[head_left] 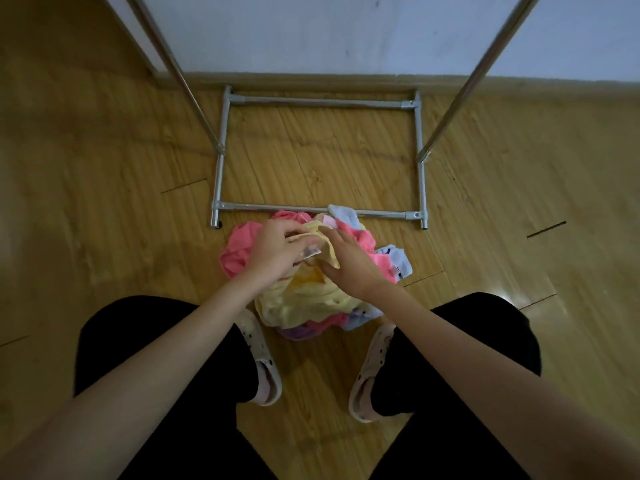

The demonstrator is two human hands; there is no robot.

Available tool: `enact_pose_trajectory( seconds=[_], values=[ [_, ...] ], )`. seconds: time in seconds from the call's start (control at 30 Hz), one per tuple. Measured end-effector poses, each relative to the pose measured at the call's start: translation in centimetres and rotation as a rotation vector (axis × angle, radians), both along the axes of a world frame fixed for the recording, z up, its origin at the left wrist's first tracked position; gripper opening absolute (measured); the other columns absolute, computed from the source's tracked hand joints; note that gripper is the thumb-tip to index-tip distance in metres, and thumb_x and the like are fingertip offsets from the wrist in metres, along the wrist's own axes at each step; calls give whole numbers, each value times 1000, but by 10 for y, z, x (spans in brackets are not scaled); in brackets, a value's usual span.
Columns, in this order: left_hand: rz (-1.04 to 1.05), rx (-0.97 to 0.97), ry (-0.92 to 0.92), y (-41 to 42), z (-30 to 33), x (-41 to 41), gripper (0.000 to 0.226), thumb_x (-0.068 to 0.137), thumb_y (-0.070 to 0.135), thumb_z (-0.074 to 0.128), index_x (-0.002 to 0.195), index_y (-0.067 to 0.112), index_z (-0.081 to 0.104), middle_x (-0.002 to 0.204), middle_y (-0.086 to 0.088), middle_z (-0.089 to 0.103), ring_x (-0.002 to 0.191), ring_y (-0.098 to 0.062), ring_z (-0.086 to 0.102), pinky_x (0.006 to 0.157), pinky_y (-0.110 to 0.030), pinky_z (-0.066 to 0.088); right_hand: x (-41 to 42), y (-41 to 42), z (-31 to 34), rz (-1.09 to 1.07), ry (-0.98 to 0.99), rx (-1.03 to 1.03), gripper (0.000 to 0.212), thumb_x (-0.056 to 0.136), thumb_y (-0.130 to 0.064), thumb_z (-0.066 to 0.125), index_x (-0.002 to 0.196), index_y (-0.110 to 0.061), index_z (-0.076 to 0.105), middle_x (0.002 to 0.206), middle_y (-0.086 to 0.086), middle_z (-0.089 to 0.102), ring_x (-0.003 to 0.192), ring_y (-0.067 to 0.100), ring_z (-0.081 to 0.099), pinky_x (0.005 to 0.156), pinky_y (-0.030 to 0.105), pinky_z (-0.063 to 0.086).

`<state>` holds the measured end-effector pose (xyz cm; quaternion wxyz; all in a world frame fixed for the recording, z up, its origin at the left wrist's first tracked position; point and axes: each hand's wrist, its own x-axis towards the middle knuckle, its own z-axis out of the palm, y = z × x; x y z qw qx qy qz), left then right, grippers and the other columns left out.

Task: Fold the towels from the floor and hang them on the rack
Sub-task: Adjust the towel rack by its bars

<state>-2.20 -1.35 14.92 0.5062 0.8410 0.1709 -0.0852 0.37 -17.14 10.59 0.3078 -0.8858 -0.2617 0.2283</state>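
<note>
Left hand: the left hand [277,249] reached down from a bare, extended forearm, fingers curled, pinching an edge of the yellow towel [301,299].
Right hand: the right hand [348,259] lay palm-down on the same towel, fingers fairly straight, thumb tucked at its edge.
Towels: a mixed heap, pink towel [239,247] included, lay on the floor [104,202] between the feet.
Rack: the rack [420,161] stood just beyond, its base bar touching the heap.

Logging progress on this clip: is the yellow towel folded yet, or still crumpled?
Still crumpled. The yellow towel lies bunched atop the pile; the left hand pinches its edge while the right hand rests on it.
</note>
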Motion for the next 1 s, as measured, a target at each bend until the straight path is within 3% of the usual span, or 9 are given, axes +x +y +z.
enact_pose_trajectory(
  seconds=[0.13, 0.2, 0.33, 0.53, 0.63, 0.77, 0.83, 0.93, 1.0],
  values=[
    [-45, 26, -147, -5, 66, -7, 6, 84, 16, 70, 78, 17, 72, 68, 20, 62, 63, 12, 57, 60, -9, 40, -2, -5, 45, -72, -33, 73, 7, 87, -10, 62, 88, -5, 57, 88, 8, 56, 79, 19, 47, 64, 22, 23],
    [-17, 12, -226, -6, 96, -9, 10, 84, 16, 69, 76, 21, 70, 69, 19, 64, 66, 10, 59, 63, -8, 42, -3, -9, 63, -140, -6, 139, 21, 88, -11, 62, 73, -15, 47, 73, -2, 49, 66, 13, 43, 60, 23, 26],
    [69, -4, -365, -5, 147, -18, 6, 86, 16, 67, 81, 17, 71, 76, 14, 67, 73, 3, 61, 68, -13, 45, 1, -22, 107, -263, -17, 228, 18, 88, -17, 64, 81, -17, 47, 67, -12, 48, 63, 7, 47, 61, 23, 37],
    [74, -3, -519, -6, 213, -38, 10, 90, 15, 63, 82, 14, 69, 73, 6, 67, 69, -2, 61, 65, -16, 47, -6, -39, 191, -179, 40, 317, 19, 66, -20, 62, 60, -22, 44, 59, -10, 42, 58, 5, 40, 58, 25, 33],
    [93, -16, -582, -7, 243, -43, 10, 90, 11, 61, 83, 14, 67, 74, 10, 64, 68, 6, 57, 65, -11, 45, -9, -45, 226, -125, 99, 374, 17, 67, -14, 59, 61, -7, 44, 60, -1, 40, 59, 10, 39, 56, 27, 31],
    [118, -45, -634, -7, 280, -50, 8, 90, 12, 62, 85, 10, 68, 75, 8, 65, 70, 5, 57, 69, -15, 46, -14, -53, 262, -132, 114, 465, 16, 71, -7, 57, 66, -13, 43, 59, -6, 38, 56, 5, 36, 51, 18, 29],
    [120, -64, -652, -7, 295, -55, 8, 89, 13, 63, 84, 13, 69, 75, 10, 65, 72, 2, 58, 69, -16, 47, -16, -58, 277, -162, 115, 510, 14, 74, -4, 58, 81, -11, 48, 65, -2, 45, 61, 7, 42, 55, 17, 33],
    [155, -131, -675, -9, 317, -62, 13, 89, 13, 63, 79, 21, 68, 69, 15, 65, 70, 1, 59, 67, -16, 48, -16, -67, 298, -148, 95, 549, 32, 77, -5, 65, 108, -7, 55, 84, 7, 63, 73, 14, 59, 63, 23, 45],
    [175, -182, -675, -12, 330, -68, 15, 88, 12, 64, 77, 21, 68, 66, 15, 65, 69, -2, 60, 67, -20, 51, -16, -73, 312, -98, 9, 471, 36, 74, -14, 68, 108, -7, 62, 93, 10, 67, 80, 21, 62, 69, 31, 48]
  ],
)
